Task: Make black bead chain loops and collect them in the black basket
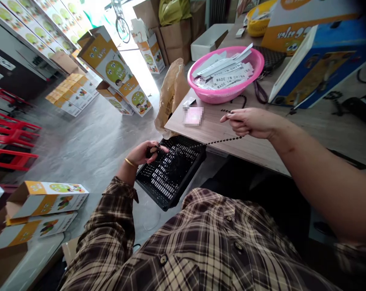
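My right hand [249, 122] is over the wooden table [210, 131], with its fingers pinched on a dark bead string [224, 141]. The string runs down from this hand towards a black perforated plastic basket [167, 178]. Its path inside the basket is hard to follow. My left hand [148, 152] is above the basket's near corner, gripping a small dark piece that looks like part of the same string. A gold bangle [131, 162] circles my left wrist.
A pink plastic basket [227, 95] of white "MADE IN CHINA" labels stands on the table, with a blurred pink packet [192, 116] and a brown paper bag [171, 93] nearby. Printed boxes [114, 68] and red stools [11, 137] stand on the floor.
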### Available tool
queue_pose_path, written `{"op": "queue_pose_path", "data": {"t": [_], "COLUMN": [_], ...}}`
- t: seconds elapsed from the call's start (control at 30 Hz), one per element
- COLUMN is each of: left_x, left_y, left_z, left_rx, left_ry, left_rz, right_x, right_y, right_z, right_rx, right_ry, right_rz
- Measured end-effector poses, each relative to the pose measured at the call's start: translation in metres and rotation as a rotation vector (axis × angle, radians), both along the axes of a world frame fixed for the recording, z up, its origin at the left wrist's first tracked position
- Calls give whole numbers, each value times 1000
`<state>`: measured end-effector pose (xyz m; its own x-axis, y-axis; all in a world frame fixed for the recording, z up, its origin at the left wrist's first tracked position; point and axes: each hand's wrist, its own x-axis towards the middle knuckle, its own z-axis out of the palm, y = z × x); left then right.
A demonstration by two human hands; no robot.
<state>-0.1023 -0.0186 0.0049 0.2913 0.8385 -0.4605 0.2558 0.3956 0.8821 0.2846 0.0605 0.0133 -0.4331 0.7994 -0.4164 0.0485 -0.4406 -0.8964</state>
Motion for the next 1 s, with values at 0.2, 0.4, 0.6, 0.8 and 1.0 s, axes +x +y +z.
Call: {"op": "queue_pose_path", "data": {"t": [0.2,0.4,0.6,0.8,1.0], "left_x": [20,32,45,39,50], "left_y": [8,9,10,10,-1], "left_z": [-7,-19,-23,-19,-10], "left_rx": [-48,-72,133,158,45], "left_ry": [100,160,527,547,308], "left_rz": [-141,-142,-421,-315,-287], "right_x": [10,18,16,21,-2], "right_y": [8,5,10,18,5], "right_z": [-9,-14,-24,-51,-67], "right_rx": [-10,-37,-16,-57,307], "right_ry": [39,104,148,-52,-570], "right_rz": [-190,-230,-264,-407,-442]}}
